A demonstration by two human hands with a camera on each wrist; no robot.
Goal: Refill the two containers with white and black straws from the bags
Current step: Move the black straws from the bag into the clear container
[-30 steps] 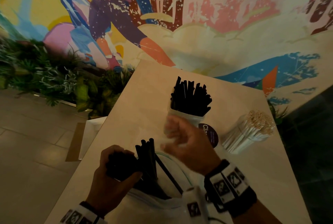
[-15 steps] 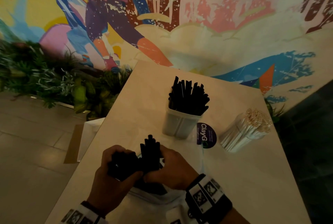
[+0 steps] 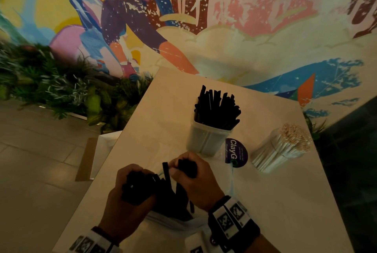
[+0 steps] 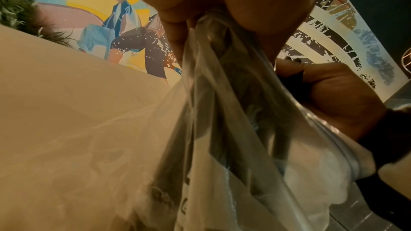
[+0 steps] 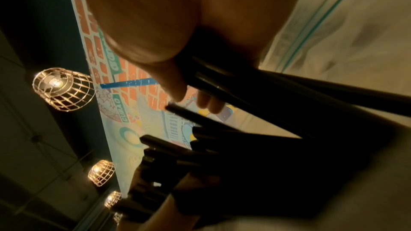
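A clear plastic bag point(image 3: 173, 225) of black straws lies at the table's near edge. My left hand point(image 3: 130, 183) grips the bag's mouth bunched round a bundle of black straws point(image 3: 138, 187); the left wrist view shows the fingers point(image 4: 175, 31) pinching the plastic point(image 4: 222, 111). My right hand point(image 3: 188, 171) grips a second bunch of black straws point(image 5: 266, 94) just above the bag's opening. Beyond the hands stands a pale container point(image 3: 206, 142) packed with black straws. To its right is a clear container of white straws point(image 3: 281, 148).
A purple round ClayGo label point(image 3: 236, 153) lies between the two containers. The white table point(image 3: 285, 201) drops off at left to a tiled floor, with plants point(image 3: 51, 85) and a painted wall point(image 3: 244, 28) behind. A white box point(image 3: 104, 142) stands by the table's left edge.
My right hand came down from beside the black-straw container to the bag, closed round a bunch of black straws and has drawn it slightly up and right. The left hand kept its grip.
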